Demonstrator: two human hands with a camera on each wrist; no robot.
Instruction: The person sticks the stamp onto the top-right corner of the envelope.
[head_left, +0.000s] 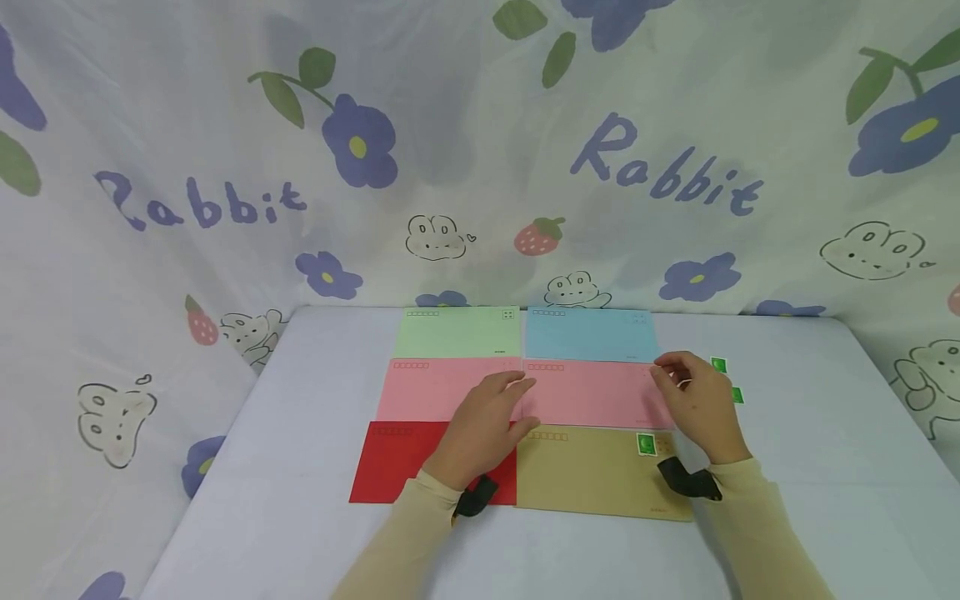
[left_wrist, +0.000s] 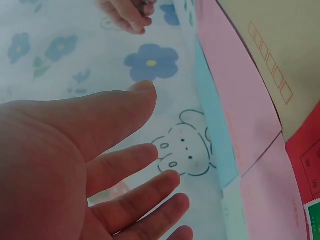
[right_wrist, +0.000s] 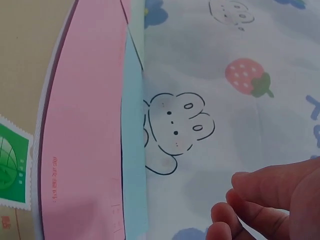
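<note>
My left hand point(head_left: 480, 429) is over the inner ends of the red envelope point(head_left: 390, 467) and left pink envelope point(head_left: 420, 387), fingers spread and holding nothing. In the left wrist view its thumb point(left_wrist: 142, 97) stands apart from the fingers. My right hand point(head_left: 697, 404) hovers at the right end of the other pink envelope point(head_left: 585, 396), thumb and fingertips close together; nothing shows between them. Two green stamps point(head_left: 718, 365) lie beside that hand. One green stamp point(head_left: 647, 444) is on the tan envelope point(head_left: 592, 479); another stamp point(left_wrist: 314, 220) is on the red one.
A light green envelope point(head_left: 453, 333) and a light blue envelope point(head_left: 588, 335) form the back row. The envelopes lie edge to edge on a white-covered table point(head_left: 247, 450). A printed curtain point(head_left: 465, 108) hangs right behind the table and along its sides.
</note>
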